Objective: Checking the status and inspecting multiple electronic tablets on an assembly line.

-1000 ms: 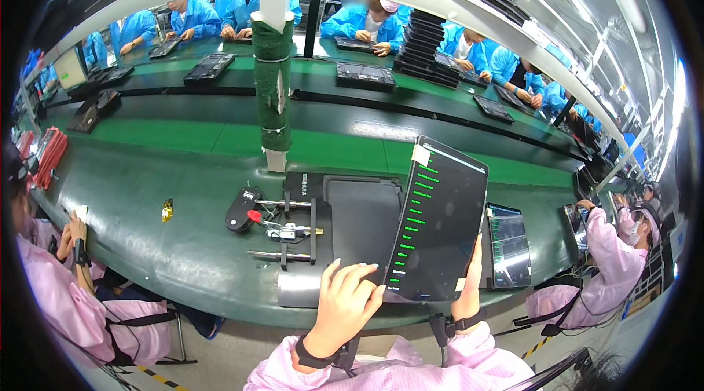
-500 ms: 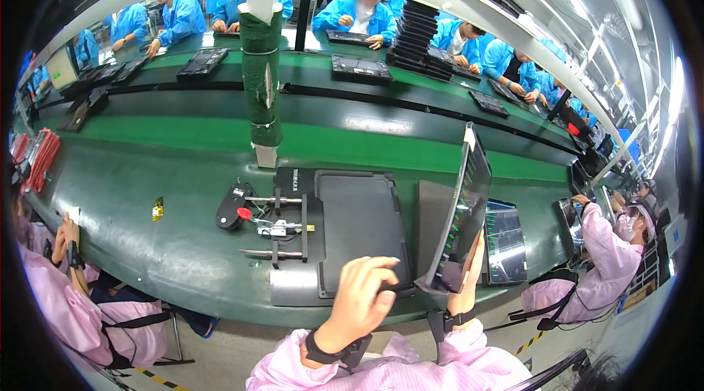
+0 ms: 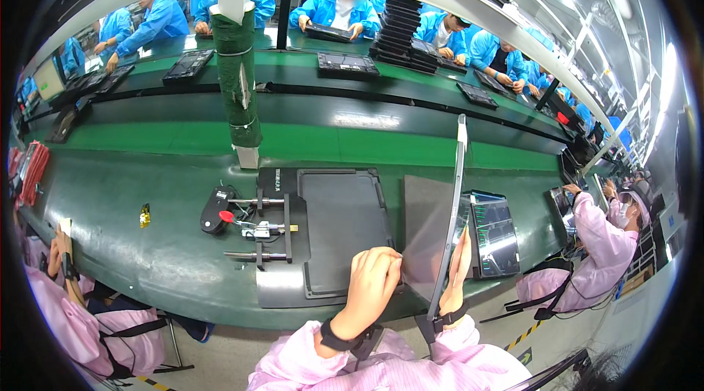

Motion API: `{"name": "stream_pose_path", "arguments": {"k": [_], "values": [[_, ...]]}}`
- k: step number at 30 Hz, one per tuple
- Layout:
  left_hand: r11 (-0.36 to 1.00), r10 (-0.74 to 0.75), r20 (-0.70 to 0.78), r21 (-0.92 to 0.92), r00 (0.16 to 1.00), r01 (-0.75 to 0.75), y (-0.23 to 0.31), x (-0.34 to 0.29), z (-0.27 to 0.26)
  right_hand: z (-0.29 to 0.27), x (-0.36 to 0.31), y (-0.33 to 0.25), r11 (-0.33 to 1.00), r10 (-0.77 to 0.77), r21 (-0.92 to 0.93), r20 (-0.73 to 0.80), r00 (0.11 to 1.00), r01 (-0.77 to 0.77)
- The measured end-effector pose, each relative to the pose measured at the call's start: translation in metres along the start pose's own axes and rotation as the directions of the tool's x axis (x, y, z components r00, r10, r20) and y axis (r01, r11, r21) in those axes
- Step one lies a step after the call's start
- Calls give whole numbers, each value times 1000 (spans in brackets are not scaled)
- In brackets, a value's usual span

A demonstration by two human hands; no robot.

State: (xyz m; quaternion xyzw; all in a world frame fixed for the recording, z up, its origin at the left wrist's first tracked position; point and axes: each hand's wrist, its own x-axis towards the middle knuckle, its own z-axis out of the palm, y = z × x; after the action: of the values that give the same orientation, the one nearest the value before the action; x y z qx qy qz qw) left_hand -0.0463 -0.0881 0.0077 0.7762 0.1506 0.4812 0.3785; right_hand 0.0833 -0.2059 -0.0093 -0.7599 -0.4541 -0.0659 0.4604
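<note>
A thin flat display panel (image 3: 450,222) stands upright, nearly edge-on, over the near side of the bench. My right hand (image 3: 456,270) supports it from its right side, fingers stretched along its back. From the panel's left face a clear protective film (image 3: 429,248) comes away toward the left. At the film's corner, my left hand (image 3: 372,281) is closed in a pinch. Below and left of it lies a black tray-like fixture (image 3: 343,233) with a metal clamp mechanism (image 3: 268,229) and a red knob (image 3: 226,217).
Right of the panel lies another glossy panel (image 3: 496,233); a dark grey mat (image 3: 425,196) lies behind the film. A green-wrapped post (image 3: 238,83) rises behind the fixture. Pink-sleeved co-workers sit at both sides. Across the line, people in blue work beside a stack of black trays (image 3: 400,31).
My left hand, its fingers apart before, has closed on the film's corner, and the film now stands off the panel. The panel has turned more edge-on.
</note>
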Motion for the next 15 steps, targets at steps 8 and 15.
{"name": "stream_pose_path", "arguments": {"k": [8,15], "values": [[764,-264,510,-407,819,500,-16,-61,39,18,24,-32,683,50,730,-29,998,-14],[672,-316,536,-456,783,584,-36,-73,36,15,37,-43,276,67,930,235,970,-244]]}}
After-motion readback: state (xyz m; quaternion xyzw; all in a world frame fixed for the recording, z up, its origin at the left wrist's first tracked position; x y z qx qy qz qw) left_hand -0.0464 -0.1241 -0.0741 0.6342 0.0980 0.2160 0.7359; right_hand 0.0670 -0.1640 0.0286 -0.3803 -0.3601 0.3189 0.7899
